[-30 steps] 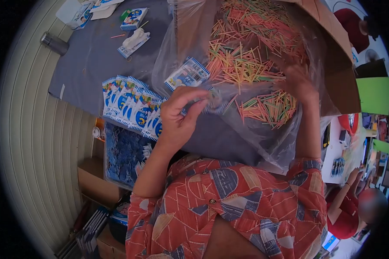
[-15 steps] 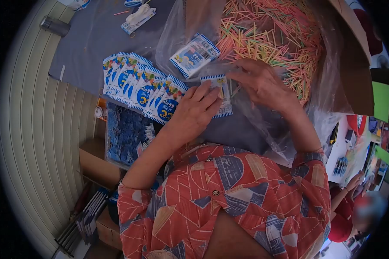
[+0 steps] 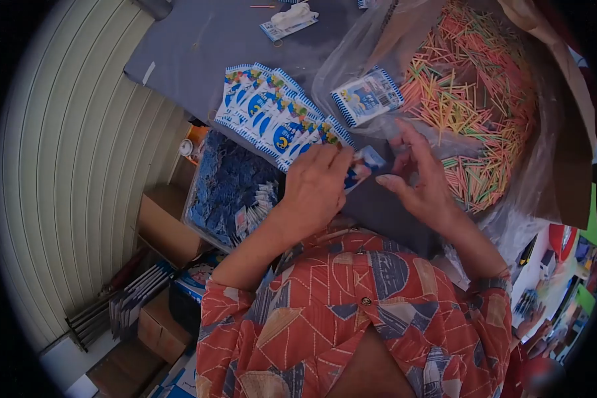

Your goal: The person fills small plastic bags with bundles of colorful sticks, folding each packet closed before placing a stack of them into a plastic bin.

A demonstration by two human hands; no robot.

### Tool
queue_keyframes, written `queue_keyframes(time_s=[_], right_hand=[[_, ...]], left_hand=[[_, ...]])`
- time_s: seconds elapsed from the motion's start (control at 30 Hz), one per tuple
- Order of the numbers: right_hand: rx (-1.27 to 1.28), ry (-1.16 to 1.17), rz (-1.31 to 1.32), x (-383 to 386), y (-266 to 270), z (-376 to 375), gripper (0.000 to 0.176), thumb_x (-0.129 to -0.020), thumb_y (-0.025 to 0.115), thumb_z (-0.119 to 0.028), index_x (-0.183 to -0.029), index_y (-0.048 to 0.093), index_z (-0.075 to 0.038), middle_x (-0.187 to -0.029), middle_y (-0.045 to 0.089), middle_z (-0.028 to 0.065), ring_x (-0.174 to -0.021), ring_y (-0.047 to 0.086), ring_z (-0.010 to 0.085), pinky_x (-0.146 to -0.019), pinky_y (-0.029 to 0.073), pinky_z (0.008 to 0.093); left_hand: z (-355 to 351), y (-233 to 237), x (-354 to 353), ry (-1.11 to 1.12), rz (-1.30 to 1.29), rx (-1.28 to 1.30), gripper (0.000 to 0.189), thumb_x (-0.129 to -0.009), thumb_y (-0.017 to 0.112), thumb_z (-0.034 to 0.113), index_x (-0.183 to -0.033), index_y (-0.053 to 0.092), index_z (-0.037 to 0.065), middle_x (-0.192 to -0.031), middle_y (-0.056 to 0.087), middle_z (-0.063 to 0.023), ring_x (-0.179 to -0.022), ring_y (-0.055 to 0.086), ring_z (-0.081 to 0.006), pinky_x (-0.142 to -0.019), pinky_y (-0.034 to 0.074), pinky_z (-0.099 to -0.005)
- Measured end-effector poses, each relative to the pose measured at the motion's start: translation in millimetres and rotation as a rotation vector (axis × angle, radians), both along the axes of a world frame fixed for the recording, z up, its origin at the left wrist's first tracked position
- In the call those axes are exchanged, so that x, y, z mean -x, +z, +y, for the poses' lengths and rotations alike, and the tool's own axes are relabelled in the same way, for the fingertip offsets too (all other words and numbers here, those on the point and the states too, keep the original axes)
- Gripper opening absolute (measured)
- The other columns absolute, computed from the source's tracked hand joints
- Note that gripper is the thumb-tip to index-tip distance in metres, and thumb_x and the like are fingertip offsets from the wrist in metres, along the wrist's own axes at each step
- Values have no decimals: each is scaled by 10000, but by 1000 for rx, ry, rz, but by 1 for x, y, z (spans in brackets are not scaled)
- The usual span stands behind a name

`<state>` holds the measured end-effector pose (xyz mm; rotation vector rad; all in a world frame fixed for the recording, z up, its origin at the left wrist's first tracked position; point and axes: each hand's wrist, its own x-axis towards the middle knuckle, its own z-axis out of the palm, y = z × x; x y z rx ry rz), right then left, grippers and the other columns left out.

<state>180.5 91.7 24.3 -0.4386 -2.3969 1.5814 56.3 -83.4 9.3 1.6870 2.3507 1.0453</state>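
My left hand (image 3: 316,182) is at the near end of a fanned row of blue-and-white packets (image 3: 272,119), its fingers closed on a blue packet (image 3: 366,166) that sticks out to the right and is slightly blurred. To the right of that packet, my right hand (image 3: 421,176) is held with thumb and fingers apart and nothing between them. A separate packet with a barcode (image 3: 368,97) lies above, between the row and a plastic-lined box of colored sticks (image 3: 504,86).
A tub of dark blue material (image 3: 222,179) with small packets stands at the left below the grey table (image 3: 192,60). White tissue on a packet (image 3: 290,20) lies at the top. Cardboard boxes (image 3: 169,219) are lower left. A co-worker's hands show at lower right.
The view has shifted, so the table items appear further right. The packet under my left hand has moved from flat beside the row to its near end. My right hand has opened wider.
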Motion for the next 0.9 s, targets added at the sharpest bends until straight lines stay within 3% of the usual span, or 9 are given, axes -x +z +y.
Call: queue_keyframes(time_s=[0.17, 0.3, 0.37, 0.47, 0.63, 0.7, 0.8, 0.87, 0.9], right_hand=[[10, 6, -69, 4, -36, -40, 554, -782, 753, -45, -1270, 491, -49, -894, 563, 111, -737, 575, 190, -662, 500, 311], [-14, 46, -142, 15, -47, -55, 437, -791, 749, -79, -1158, 516, -33, -872, 597, 163, -706, 614, 246, -649, 511, 349], [7, 53, -154, 28, -44, -52, 432, -797, 750, -101, -1153, 515, -33, -878, 604, 172, -699, 620, 256, -644, 509, 358], [-31, 65, -173, 46, -40, -54, 430, -806, 750, -139, -1149, 514, -33, -888, 611, 181, -701, 628, 274, -644, 505, 377], [-144, 72, -168, 74, -36, -68, 449, -808, 749, -173, -1160, 507, -34, -916, 618, 184, -716, 633, 301, -662, 501, 406], [-153, 62, -80, 82, -42, -69, 446, -803, 766, -115, -1159, 510, -31, -779, 619, 120, -663, 651, 200, -608, 502, 319], [-142, 60, -95, 90, -43, -70, 457, -803, 766, -114, -1165, 499, -35, -790, 621, 120, -686, 657, 201, -623, 503, 318], [-110, 61, -108, 93, -45, -70, 478, -797, 768, -101, -1174, 480, -40, -797, 622, 116, -701, 658, 190, -626, 501, 319], [-79, 63, -117, 93, -45, -71, 500, -791, 770, -88, -1182, 461, -44, -804, 624, 111, -716, 659, 179, -628, 498, 319]], left_hand=[[-13, -9, 23, 136, 125, -53, 375, -759, 699, 16, -1128, 631, 14, -967, 611, -163, -885, 595, -348, -778, 501, -391], [-36, -2, 119, 457, 194, -192, 383, -860, 715, 256, -1103, 654, -33, -927, 642, -178, -858, 623, -302, -727, 502, -366], [-53, -2, 182, 586, -408, 83, 604, -869, 705, 452, -1178, 633, -63, -954, 670, -119, -849, 640, -202, -727, 513, -322], [-54, -1, 221, 429, -726, 343, 743, -812, 717, 569, -1168, 633, -77, -921, 685, -120, -840, 646, -168, -748, 513, -310], [-34, 9, 214, 248, -800, 460, 699, -762, 778, 543, -1122, 655, -43, -954, 692, -113, -892, 660, -160, -799, 526, -316], [-28, 10, 202, 162, -853, 471, 683, -744, 807, 513, -1108, 653, -44, -968, 692, -114, -913, 663, -165, -820, 528, -318], [-23, 4, 193, 83, -792, 380, 827, -615, 881, 524, -1122, 627, -78, -981, 699, -184, -897, 704, -253, -812, 554, -318], [-21, 11, 185, 129, -320, 505, 880, -607, 902, 448, -1223, 542, -69, -1019, 688, -184, -916, 698, -256, -831, 546, -337], [-21, 14, 179, 124, -324, 505, 880, -607, 902, 448, -1223, 542, -69, -1019, 688, -184, -916, 698, -256, -831, 546, -337]])
